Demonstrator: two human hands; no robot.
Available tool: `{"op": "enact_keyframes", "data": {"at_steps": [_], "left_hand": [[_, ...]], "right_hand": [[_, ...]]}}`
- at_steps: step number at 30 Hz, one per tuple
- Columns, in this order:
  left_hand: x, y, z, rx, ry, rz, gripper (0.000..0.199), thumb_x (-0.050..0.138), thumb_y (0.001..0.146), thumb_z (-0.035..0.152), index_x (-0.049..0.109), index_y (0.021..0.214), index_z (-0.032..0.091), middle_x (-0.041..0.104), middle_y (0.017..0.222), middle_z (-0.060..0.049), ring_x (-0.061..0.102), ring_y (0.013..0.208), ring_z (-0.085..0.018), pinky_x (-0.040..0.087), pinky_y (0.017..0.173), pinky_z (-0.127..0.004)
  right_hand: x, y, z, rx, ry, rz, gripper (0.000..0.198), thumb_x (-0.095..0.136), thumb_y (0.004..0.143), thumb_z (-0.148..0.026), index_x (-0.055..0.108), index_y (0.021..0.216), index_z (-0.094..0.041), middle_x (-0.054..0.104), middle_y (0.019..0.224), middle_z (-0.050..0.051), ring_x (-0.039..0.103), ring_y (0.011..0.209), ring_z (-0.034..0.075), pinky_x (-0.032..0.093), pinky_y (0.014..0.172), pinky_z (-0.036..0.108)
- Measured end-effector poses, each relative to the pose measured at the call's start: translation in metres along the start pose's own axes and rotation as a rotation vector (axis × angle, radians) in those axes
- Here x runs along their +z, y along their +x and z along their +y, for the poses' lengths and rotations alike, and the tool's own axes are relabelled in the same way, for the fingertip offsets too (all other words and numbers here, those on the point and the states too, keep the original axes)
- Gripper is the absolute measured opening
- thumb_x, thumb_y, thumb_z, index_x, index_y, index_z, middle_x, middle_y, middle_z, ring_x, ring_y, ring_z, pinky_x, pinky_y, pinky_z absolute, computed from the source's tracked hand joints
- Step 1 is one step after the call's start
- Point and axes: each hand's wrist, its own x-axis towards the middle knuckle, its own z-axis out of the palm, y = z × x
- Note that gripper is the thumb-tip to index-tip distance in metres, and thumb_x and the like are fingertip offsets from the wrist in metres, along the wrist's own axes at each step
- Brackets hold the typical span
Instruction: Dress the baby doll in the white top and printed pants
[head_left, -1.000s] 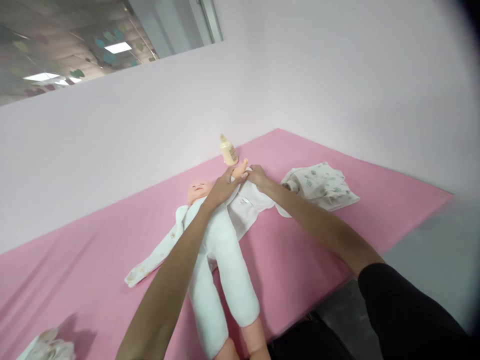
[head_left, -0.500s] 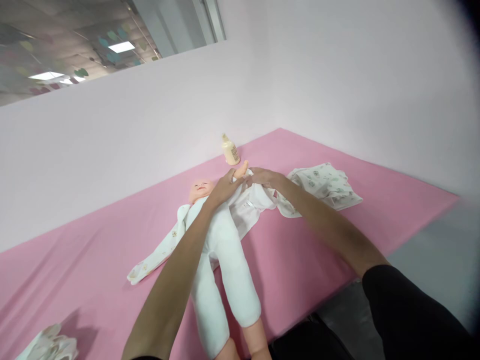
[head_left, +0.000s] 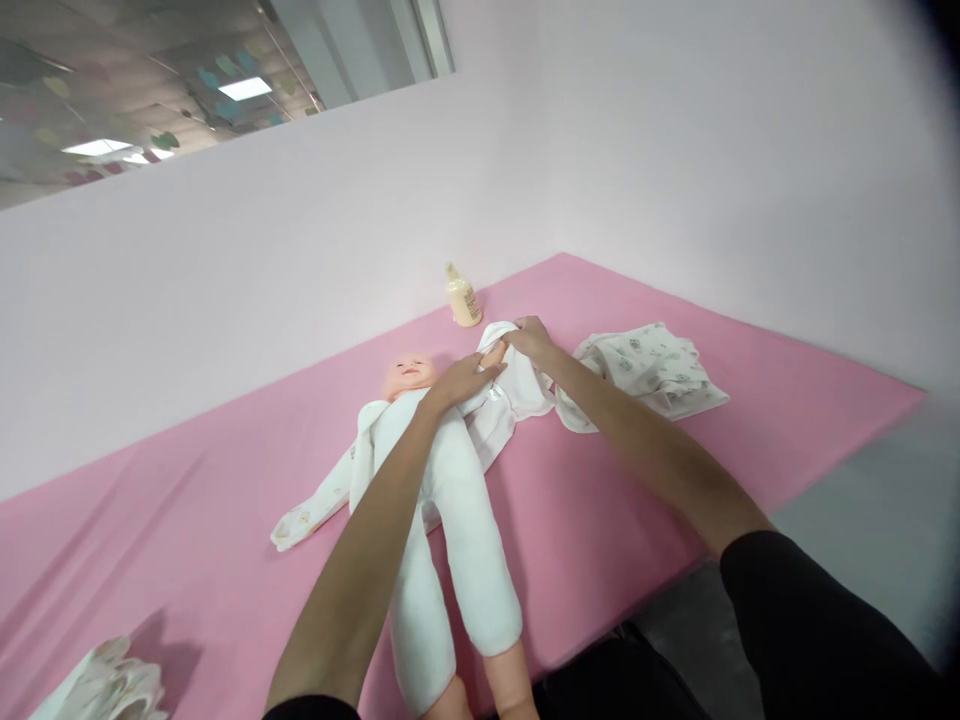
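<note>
A baby doll with a white cloth body lies on its back, head towards the wall. One of its arms is in a white printed sleeve of a baby shirt, which spreads out under the doll to the right. My left hand is closed round the doll's other forearm, just below the doll's hand. Pinched in my right hand is the shirt's white fabric, which partly surrounds the doll's hand. My right fingertips are partly hidden by the cloth.
On the pink table cover, a cream pump bottle stands by the wall. A folded printed cloth lies to the right, and a crumpled cloth at the near left. White walls border the back and right.
My right hand has moved slightly up and right, drawing the shirt fabric up beside the doll's hand. My left hand has shifted slightly down and right, and the sleeved arm has swung a little.
</note>
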Motion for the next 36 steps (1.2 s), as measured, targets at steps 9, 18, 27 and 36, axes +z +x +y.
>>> {"op": "enact_keyframes", "data": {"at_steps": [9, 18, 27, 36], "left_hand": [[0.006, 0.017, -0.007, -0.071, 0.113, -0.047, 0.054, 0.046, 0.093, 0.055, 0.059, 0.124, 0.013, 0.066, 0.127, -0.015, 0.064, 0.113, -0.028, 0.047, 0.091, -0.029], [-0.008, -0.004, -0.009, 0.021, 0.261, -0.097, 0.053, 0.057, 0.089, 0.043, 0.053, 0.132, 0.013, 0.065, 0.127, -0.017, 0.064, 0.111, -0.030, 0.048, 0.090, -0.034], [-0.004, -0.018, -0.020, 0.029, 0.432, 0.107, 0.026, 0.048, 0.090, 0.026, 0.065, 0.102, 0.010, 0.068, 0.104, -0.021, 0.067, 0.093, -0.029, 0.047, 0.078, -0.034], [-0.006, -0.032, -0.024, -0.004, 0.486, 0.087, 0.022, 0.053, 0.084, 0.020, 0.067, 0.098, 0.011, 0.069, 0.104, -0.019, 0.066, 0.089, -0.028, 0.045, 0.074, -0.033]], "right_hand": [[0.005, -0.019, -0.025, -0.314, -0.296, 0.029, 0.003, 0.053, 0.071, -0.018, 0.054, 0.072, -0.021, 0.061, 0.074, 0.004, 0.054, 0.068, 0.019, 0.036, 0.060, 0.027], [0.005, -0.015, -0.017, -0.250, -0.310, -0.014, 0.010, 0.057, 0.078, -0.025, 0.060, 0.085, -0.019, 0.066, 0.085, 0.006, 0.059, 0.078, 0.022, 0.041, 0.067, 0.028], [0.028, -0.058, -0.052, -0.405, -0.175, -0.095, 0.009, 0.047, 0.081, -0.014, 0.047, 0.077, -0.022, 0.061, 0.078, 0.002, 0.054, 0.076, 0.018, 0.037, 0.065, 0.027], [0.042, -0.063, -0.040, -0.297, -0.137, -0.148, 0.010, 0.047, 0.081, -0.014, 0.045, 0.073, -0.021, 0.055, 0.073, 0.000, 0.048, 0.069, 0.015, 0.031, 0.060, 0.027]]}}
